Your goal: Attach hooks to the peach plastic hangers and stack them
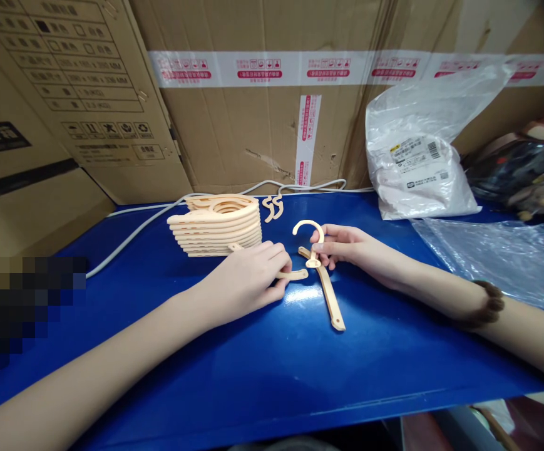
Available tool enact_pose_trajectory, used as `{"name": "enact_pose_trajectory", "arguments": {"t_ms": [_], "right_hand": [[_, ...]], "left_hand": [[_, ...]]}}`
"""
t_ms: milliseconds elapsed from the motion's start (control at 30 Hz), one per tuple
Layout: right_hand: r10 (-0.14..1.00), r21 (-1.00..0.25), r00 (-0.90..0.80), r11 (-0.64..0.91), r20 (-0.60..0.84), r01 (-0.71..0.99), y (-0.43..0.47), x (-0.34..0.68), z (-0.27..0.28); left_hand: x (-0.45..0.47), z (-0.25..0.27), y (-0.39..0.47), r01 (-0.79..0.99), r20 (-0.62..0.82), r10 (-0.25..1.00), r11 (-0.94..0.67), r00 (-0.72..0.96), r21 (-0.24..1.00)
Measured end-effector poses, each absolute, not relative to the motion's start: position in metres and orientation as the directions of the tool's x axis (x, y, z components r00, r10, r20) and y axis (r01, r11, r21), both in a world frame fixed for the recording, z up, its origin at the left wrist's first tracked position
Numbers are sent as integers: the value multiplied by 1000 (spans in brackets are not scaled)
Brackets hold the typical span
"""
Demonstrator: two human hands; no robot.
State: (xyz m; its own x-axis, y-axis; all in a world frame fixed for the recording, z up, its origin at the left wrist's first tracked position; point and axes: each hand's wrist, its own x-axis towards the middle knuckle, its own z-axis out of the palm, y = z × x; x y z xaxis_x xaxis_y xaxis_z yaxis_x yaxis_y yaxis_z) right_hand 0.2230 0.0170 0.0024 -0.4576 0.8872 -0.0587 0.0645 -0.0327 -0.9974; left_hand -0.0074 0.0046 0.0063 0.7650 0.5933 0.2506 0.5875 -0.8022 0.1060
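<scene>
My left hand (258, 275) is closed round a cream plastic hanger arm (295, 274), whose holed end points right. In my right hand (340, 245), thumb and fingers pinch the stem of a cream hanger hook (310, 225) just above its flat round base. Below that base a second hanger arm (330, 297) slants toward the table's front, and how it joins the hook cannot be made out. Just behind my left hand stands a neat stack of cream hangers (215, 225). Two small curved cream pieces (273, 208) lie to the right of the stack.
Cardboard boxes (253, 138) wall off the back and left of the blue table (272, 376). A white cable (144, 235) runs along the rear. On the right are a white plastic parcel bag (417, 163) and a clear plastic sheet (501, 257).
</scene>
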Motion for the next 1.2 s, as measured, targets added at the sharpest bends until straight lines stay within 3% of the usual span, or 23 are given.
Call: {"name": "enact_pose_trajectory", "arguments": {"t_ms": [567,1200], "right_hand": [[895,-995,-437,-57,-86,79,16,221,6],[893,-996,-444,-45,-78,83,17,223,4]], "left_hand": [[-4,14,-1,592,183,591,-804,785,55],[0,5,3,558,280,516,-824,809,-94]]}}
